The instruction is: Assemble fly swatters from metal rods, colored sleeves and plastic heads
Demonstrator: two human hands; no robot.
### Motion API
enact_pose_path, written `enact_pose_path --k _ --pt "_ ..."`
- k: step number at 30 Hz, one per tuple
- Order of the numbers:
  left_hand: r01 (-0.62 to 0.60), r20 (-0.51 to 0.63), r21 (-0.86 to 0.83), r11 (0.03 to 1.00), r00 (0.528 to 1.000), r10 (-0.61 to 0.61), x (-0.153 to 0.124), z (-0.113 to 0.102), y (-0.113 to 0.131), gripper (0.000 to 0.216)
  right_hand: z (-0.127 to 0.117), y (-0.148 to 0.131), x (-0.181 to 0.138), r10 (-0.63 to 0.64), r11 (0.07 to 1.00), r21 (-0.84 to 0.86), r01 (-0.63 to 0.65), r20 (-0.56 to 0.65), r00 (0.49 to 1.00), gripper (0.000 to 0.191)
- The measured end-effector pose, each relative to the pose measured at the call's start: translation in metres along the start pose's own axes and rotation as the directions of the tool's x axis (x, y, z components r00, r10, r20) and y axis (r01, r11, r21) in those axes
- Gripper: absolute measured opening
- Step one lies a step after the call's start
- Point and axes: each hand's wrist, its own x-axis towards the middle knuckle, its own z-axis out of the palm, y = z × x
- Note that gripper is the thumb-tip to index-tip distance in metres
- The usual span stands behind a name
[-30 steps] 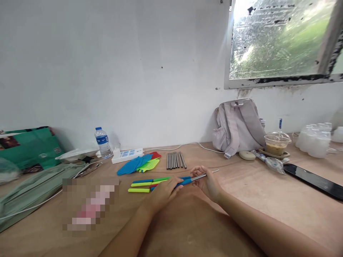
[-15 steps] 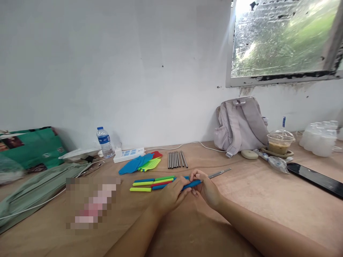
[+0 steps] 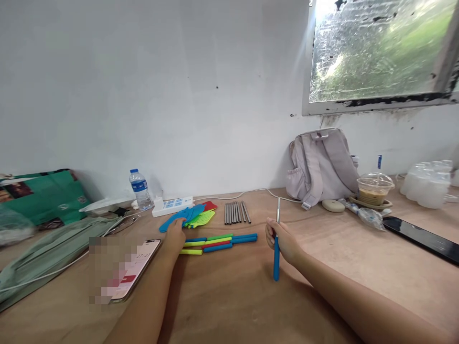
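One blue-handled metal rod (image 3: 276,260) stands nearly upright in the right hand (image 3: 283,237), its silver end pointing up and its blue grip hanging below the curled fingers, which close around it near where metal meets blue. Whether the lower end of the grip touches the brown table cover (image 3: 229,301) is hard to tell. Well apart from it, the left hand (image 3: 175,237) reaches out to the blue flat pieces (image 3: 193,211), fingertips on their near edge; I cannot tell whether it pinches one or only rests there. Those blue pieces overlap yellow-green mesh pieces (image 3: 202,219), with a red piece (image 3: 210,206) behind, all just in front of a white power strip (image 3: 174,207). Between the two hands lies a bundle of coloured tubes (image 3: 217,248), in blue, green, yellow-green and red, set side by side and partly end to end. Behind the bundle, bare metal rods (image 3: 234,213) lie in a row, the ones at its right end slanting. A phone (image 3: 138,267), partly blurred into blocks, lies to the left of the left forearm. Toward the wall are a water bottle (image 3: 139,189) beside the strip and, farther right, a pale backpack (image 3: 322,167) near a lidded drink cup (image 3: 375,192).
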Motion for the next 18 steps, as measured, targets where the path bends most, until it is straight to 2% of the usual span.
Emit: enact_pose_path --k 2,5,10,18 --pt "-0.023 0.070 0.063 0.998 0.997 0.019 0.000 0.002 -0.005 0.050 -0.003 0.003 0.002 0.015 0.999 -0.030 -0.016 -0.024 1.000 0.036" --pt "0.027 0.120 0.076 0.997 0.992 -0.036 0.001 0.003 -0.008 0.042 -0.005 0.004 0.004 0.016 0.998 -0.053 -0.019 -0.051 0.999 0.035" --pt "0.147 0.125 0.070 0.987 0.980 -0.155 0.000 0.005 -0.012 0.039 -0.006 0.005 0.006 0.025 0.999 -0.041 -0.027 -0.064 0.998 0.034" --pt "0.176 0.135 -0.018 0.984 0.976 -0.172 0.001 0.005 -0.018 0.037 -0.008 0.006 0.007 0.016 0.999 -0.042 -0.019 -0.071 0.997 0.033"
